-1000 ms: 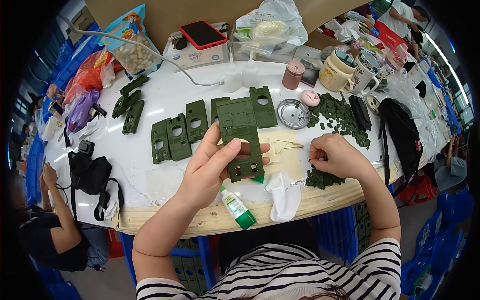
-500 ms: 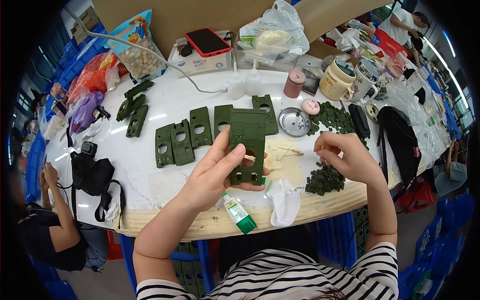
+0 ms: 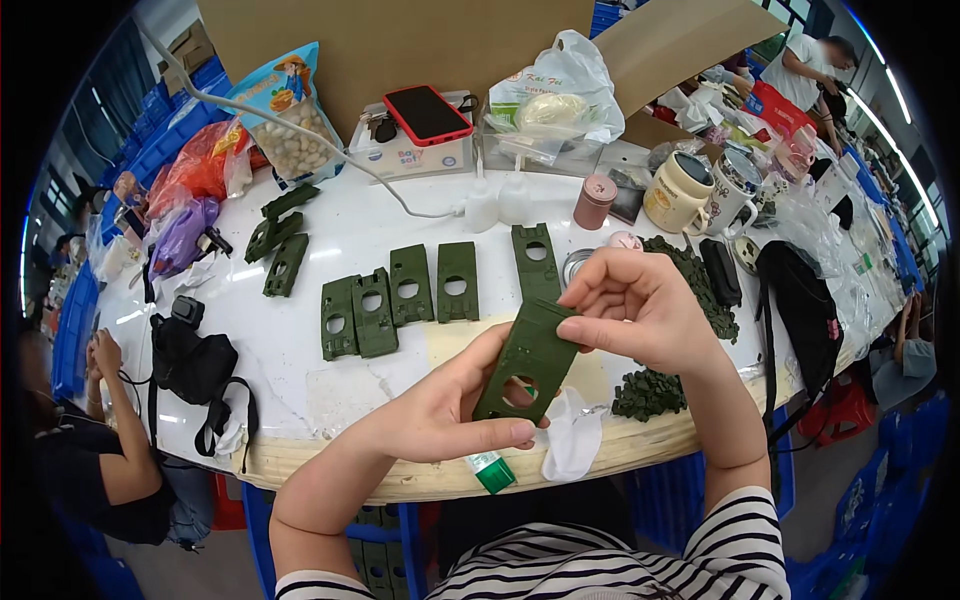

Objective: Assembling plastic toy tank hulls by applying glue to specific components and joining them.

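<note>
Green Plastic Plate Held Between Two Bare Hands

The moulded plate (image 3: 533, 345), olive green with a round hole near its lower end, is held tilted above the near part of the worktable (image 3: 270, 345), its upper end leaning right. The left hand (image 3: 435, 410) is closed around its lower part, thumb across the front and fingers behind. The right hand (image 3: 648, 318) is half curled at the upper end, thumb and forefinger tips at the corner; whether they grip the plate's edge or some small piece there, I cannot tell.

Just beyond that upper end lies a similar green panel (image 3: 535, 258), its near end hidden. To its left, four more panels (image 3: 457, 258) lie in a row, the two leftmost touching, and farther left three narrower green parts (image 3: 286, 265) lie close together. Near the wooden table edge, beside the right forearm, sits a heap of small green pieces (image 3: 648, 397); a wider spread of green bits (image 3: 712, 300) lies beyond the right hand, near a black case (image 3: 720, 272).

A green-and-white bottle (image 3: 493, 474) and a white cloth (image 3: 573, 448) lie close to the body. Farther back stand two white squeeze bottles (image 3: 481, 208), a pink canister (image 3: 596, 203) and a cream mug (image 3: 676, 193); behind them, a red-framed phone (image 3: 428, 114) rests on a clear box (image 3: 420, 160).
</note>
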Demonstrator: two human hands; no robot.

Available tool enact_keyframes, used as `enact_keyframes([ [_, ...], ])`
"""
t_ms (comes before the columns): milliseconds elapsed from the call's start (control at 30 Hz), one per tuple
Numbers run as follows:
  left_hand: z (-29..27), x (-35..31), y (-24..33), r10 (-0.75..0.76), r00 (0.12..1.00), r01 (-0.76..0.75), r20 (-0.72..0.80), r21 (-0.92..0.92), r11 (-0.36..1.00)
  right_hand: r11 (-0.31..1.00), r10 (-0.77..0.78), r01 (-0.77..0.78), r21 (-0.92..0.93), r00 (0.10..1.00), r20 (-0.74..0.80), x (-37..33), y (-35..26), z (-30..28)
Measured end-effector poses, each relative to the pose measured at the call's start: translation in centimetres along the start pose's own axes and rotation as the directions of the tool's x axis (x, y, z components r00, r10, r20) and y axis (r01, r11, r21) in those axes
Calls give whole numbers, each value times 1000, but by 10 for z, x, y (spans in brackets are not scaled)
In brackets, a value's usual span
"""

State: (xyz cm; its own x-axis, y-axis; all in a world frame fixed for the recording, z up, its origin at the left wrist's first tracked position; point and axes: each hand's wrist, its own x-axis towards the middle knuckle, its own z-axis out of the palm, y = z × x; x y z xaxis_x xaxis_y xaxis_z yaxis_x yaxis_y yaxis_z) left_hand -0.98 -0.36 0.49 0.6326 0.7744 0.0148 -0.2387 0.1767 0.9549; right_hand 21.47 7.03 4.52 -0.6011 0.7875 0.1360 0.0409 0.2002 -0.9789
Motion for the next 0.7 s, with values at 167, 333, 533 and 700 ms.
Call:
enact_keyframes([
  [167, 0, 4, -5, 171, 978, -192, -123, -189, 963, 971, -64, 127, 203, 954, -291, -2, 11, -1],
  [333, 8, 8, -27, 352, 888, -410, -296, -163, 898, 953, -60, 178, 246, 904, -422, -3, 22, 19],
  [533, 10, 6, -27, 388, 813, -486, -434, -139, 863, 946, -137, 241, 217, 903, -408, -10, 29, 35],
  [700, -5, 3, -25, 445, 795, -548, -411, -174, 818, 960, -181, 240, 145, 927, -330, -8, 29, 37],
])
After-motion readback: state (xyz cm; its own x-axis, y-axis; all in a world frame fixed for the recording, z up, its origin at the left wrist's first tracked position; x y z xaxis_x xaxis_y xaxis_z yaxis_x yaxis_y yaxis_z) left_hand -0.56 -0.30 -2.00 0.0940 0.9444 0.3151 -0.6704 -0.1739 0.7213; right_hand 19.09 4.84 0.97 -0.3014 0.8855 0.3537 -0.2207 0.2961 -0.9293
